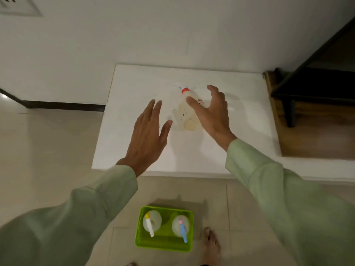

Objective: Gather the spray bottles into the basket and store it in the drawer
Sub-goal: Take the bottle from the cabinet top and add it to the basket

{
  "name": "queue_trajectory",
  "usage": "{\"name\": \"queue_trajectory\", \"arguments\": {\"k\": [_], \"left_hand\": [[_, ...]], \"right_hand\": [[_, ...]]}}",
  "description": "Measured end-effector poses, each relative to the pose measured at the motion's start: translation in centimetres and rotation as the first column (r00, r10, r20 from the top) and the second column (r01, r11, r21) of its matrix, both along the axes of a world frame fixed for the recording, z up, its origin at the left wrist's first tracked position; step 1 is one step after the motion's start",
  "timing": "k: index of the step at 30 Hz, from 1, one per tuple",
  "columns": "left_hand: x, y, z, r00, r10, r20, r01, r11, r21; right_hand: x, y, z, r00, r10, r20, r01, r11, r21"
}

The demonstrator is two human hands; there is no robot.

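Observation:
A pale spray bottle [187, 112] with a red collar stands on the white cabinet top [240, 135]. My right hand [212, 112] is spread open just right of it, thumb in front of the bottle's neck; contact cannot be told. My left hand [148, 131] hovers open to the bottle's left, fingers apart, holding nothing. On the floor below sits a green basket [165, 244] with two bottles upright in it: one with a yellow-and-white sprayer [150, 221], one with a pink-and-blue sprayer [181, 226].
The cabinet stands against a white wall. A dark wooden piece of furniture [311, 96] is at the right. Beige floor tiles [48, 160] lie left and in front. My bare foot [211, 244] is just right of the basket.

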State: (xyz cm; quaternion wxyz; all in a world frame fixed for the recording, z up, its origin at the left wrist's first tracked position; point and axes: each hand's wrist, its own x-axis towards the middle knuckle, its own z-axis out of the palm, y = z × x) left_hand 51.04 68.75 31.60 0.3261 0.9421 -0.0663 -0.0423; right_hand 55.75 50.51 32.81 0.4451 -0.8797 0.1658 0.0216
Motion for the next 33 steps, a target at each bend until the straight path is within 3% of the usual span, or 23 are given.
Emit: {"name": "queue_trajectory", "arguments": {"k": [5,13,17,23,27,29,33], "left_hand": [[2.6,-1.5,-1.2,0.999,0.035,-0.034,-0.033,0.998,0.045],[0.7,-1.1,-2.5,0.995,0.053,-0.082,-0.051,0.998,0.028],[-2.5,0.6,-3.0,0.997,0.029,-0.076,-0.030,0.999,-0.017],[-10.6,4.5,-3.1,0.995,-0.066,-0.073,0.059,0.994,-0.096],[-16.6,7.2,-4.8,0.984,-0.124,-0.126,0.113,0.989,-0.092],[-19.6,8.3,-6.4,0.976,-0.130,-0.173,0.117,0.989,-0.087],[-24.6,9.8,-10.5,0.954,-0.132,-0.268,0.120,0.991,-0.060]], "right_hand": [[5.2,0.2,-1.9,0.945,0.105,-0.311,-0.099,0.995,0.034],[4.8,1.6,-2.0,0.905,0.057,-0.422,0.052,0.969,0.242],[-0.2,1.9,-1.0,0.915,-0.008,-0.403,0.172,0.912,0.373],[-12.6,3.8,-0.7,0.974,-0.122,-0.190,0.203,0.844,0.497],[-21.0,5.8,-3.3,0.958,-0.242,-0.154,0.285,0.740,0.609],[-25.3,6.8,-6.2,0.943,-0.284,-0.172,0.330,0.742,0.584],[-32.3,8.8,-13.1,0.924,-0.307,-0.227,0.376,0.831,0.410]]}}
